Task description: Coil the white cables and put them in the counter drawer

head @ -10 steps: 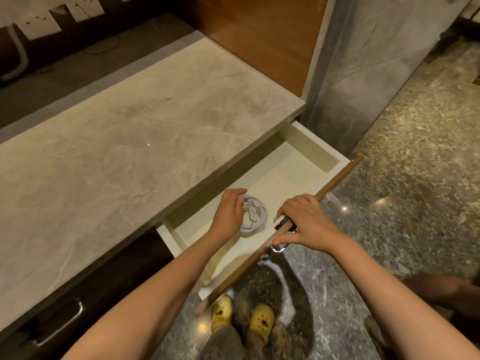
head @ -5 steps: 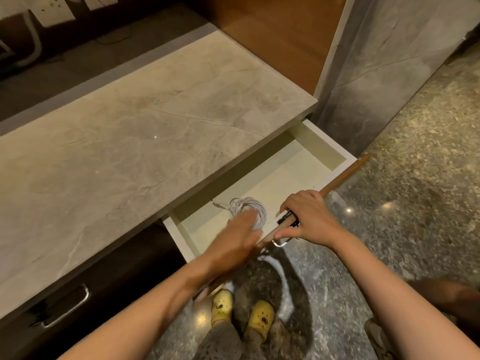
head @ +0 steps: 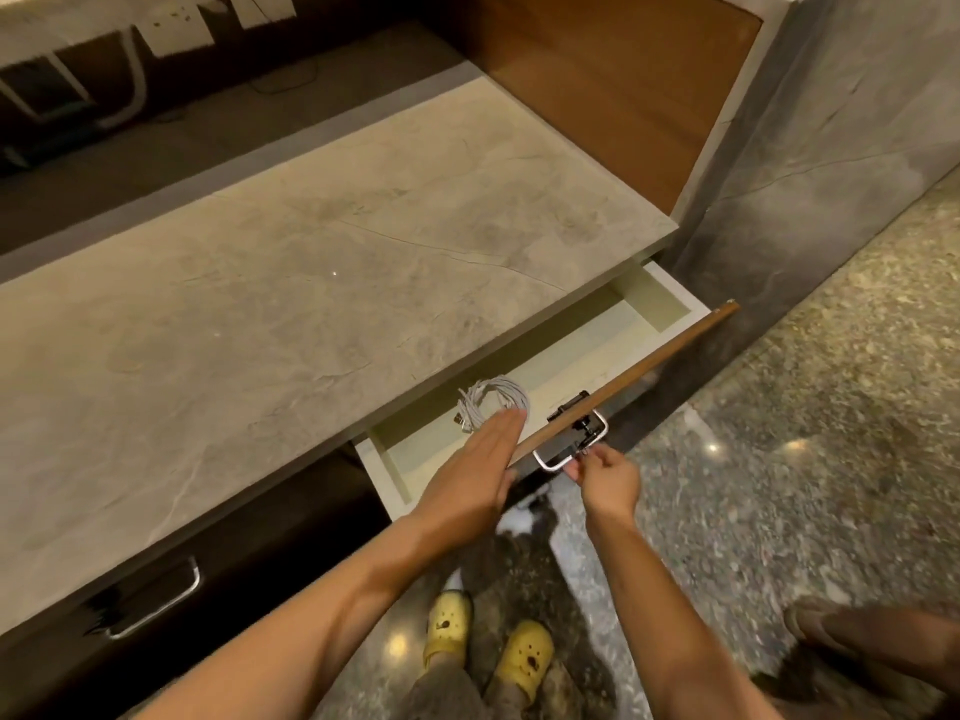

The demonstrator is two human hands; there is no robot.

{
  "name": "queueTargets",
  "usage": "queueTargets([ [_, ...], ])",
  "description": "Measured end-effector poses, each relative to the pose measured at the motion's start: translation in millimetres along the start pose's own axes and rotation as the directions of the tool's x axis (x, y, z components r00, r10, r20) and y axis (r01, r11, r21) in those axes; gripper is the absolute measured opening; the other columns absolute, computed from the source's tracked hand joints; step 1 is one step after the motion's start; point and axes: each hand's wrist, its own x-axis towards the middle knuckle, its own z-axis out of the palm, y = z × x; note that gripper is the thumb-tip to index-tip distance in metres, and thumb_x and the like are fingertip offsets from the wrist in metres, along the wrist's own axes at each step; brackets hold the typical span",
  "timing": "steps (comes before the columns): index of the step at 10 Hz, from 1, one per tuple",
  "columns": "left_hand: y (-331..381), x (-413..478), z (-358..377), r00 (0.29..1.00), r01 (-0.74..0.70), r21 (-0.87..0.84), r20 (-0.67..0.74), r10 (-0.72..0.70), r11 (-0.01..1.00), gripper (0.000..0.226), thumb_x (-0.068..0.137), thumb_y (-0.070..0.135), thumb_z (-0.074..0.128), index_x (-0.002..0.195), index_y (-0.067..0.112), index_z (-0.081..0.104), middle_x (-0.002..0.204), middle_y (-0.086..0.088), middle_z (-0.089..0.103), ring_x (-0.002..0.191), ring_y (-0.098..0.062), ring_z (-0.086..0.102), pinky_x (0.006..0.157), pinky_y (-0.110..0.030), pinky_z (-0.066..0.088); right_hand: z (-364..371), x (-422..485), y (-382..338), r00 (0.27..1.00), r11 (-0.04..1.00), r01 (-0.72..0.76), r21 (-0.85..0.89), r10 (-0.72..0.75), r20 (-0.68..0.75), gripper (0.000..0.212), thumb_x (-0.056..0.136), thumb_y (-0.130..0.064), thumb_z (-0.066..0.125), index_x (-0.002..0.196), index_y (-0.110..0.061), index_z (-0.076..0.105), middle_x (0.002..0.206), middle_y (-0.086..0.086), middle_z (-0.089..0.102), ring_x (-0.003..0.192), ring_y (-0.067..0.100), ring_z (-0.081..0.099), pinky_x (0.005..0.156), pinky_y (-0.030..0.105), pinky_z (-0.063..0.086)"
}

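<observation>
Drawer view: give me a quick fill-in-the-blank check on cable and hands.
The coiled white cable lies inside the open ____.
The left hand has ____ fingers and holds nothing.
The right hand grips the silver metal ____.
Missing: drawer; straight; handle.

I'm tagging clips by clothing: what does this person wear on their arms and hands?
The left forearm and right forearm are bare to the frame edge: no sleeves, watch or bracelet. The left hand and right hand show no gloves or rings. The feet wear yellow clogs.
</observation>
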Motion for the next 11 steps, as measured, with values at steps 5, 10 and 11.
queueTargets([
  [5,-50,38,-69,0.972,0.229,0.262,-0.107,-0.207,0.938,0.097,0.071,0.067,-0.008,0.149,0.010,-0.006,0.158,-0.009,-0.015,0.145,-0.020,-0.018,0.111,-0.028,-0.017,78,40,-38,0.945,0.901,-0.216,0.377,0.096,0.312,0.063,0.082,0.027,0.016,0.138,0.007,0.037,0.138,0.025,0.047,0.129,0.035,0.046,0.107,0.037,0.038],
  [10,0,65,-181,0.856,0.227,0.263,0.405,-0.321,0.938,0.064,0.098,0.050,0.024,0.147,0.009,0.024,0.156,-0.010,0.022,0.142,-0.026,0.025,0.115,-0.038,0.018,28,-3,-176,0.805,0.557,0.288,-0.779,0.299,0.512,0.014,0.093,-0.019,0.049,0.083,-0.011,0.055,0.082,0.007,0.057,0.073,0.019,0.057,0.054,0.029,0.052],
  [11,24,87,-246,0.805,0.261,0.207,0.493,-0.331,0.943,0.065,0.096,0.054,0.026,0.149,0.016,0.021,0.158,-0.004,0.020,0.143,-0.025,0.023,0.116,-0.044,0.018,14,-24,-269,0.738,0.477,0.291,-0.829,0.440,0.512,0.040,0.093,-0.029,0.053,0.127,-0.007,0.048,0.125,0.013,0.056,0.109,0.032,0.055,0.086,0.047,0.052],
])
